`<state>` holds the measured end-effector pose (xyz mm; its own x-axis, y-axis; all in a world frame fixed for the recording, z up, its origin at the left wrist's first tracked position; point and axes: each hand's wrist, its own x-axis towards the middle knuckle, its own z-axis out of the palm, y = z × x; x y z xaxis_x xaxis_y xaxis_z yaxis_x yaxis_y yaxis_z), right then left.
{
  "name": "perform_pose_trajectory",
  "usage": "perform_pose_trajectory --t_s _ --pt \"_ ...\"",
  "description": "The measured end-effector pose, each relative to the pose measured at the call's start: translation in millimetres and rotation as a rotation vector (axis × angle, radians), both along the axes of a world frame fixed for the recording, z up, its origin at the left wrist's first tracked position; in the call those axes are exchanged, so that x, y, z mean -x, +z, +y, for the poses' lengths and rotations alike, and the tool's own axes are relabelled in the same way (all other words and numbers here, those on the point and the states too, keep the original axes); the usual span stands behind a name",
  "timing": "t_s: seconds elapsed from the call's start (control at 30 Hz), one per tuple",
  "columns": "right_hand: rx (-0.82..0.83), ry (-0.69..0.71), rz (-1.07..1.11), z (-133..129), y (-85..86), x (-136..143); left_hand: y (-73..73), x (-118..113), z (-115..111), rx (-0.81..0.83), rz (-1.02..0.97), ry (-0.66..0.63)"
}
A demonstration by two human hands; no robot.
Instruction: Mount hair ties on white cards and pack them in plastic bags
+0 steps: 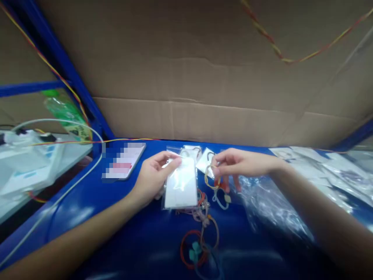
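My left hand [155, 171] pinches the upper left of a clear plastic sleeve with a white card [181, 186] inside. Beside it on the right, my right hand [229, 167] has a yellow hair tie [208, 179] between thumb and fingers. Just below those fingers is a pale blue hair tie [223, 200] with a light bead. More hair ties [201, 212] lie tangled on the blue table under the sleeve. Nearer me rests a red hair tie [183, 252] by teal charms [195, 251]. Behind my hands sit packed white cards [205, 161] with dark bands.
A phone [125, 161] lies left of my left hand. Crumpled clear plastic bags [271, 202] spread under my right forearm, and more white packets [323, 171] lie at the right. A white cable [84, 182] crosses the left side. Cardboard [204, 77] walls the back; a green bottle [65, 112] leans left.
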<state>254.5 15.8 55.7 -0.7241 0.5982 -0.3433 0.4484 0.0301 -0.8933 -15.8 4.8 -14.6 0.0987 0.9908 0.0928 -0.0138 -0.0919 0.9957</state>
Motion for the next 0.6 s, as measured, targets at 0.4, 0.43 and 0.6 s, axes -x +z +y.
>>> perform_pose_trajectory --t_s 0.4,0.43,0.6 --pt "-0.117 -0.216 0.101 2 6.3 -2 5.2 -3 -6 -0.004 -0.025 -0.077" --pt "-0.148 -0.264 0.103 4 6.2 -3 5.1 -3 -8 -0.03 -0.009 -0.108" --pt "-0.269 -0.38 0.163 9 -0.4 0 4.5 -6 -15 -0.08 0.079 -0.258"
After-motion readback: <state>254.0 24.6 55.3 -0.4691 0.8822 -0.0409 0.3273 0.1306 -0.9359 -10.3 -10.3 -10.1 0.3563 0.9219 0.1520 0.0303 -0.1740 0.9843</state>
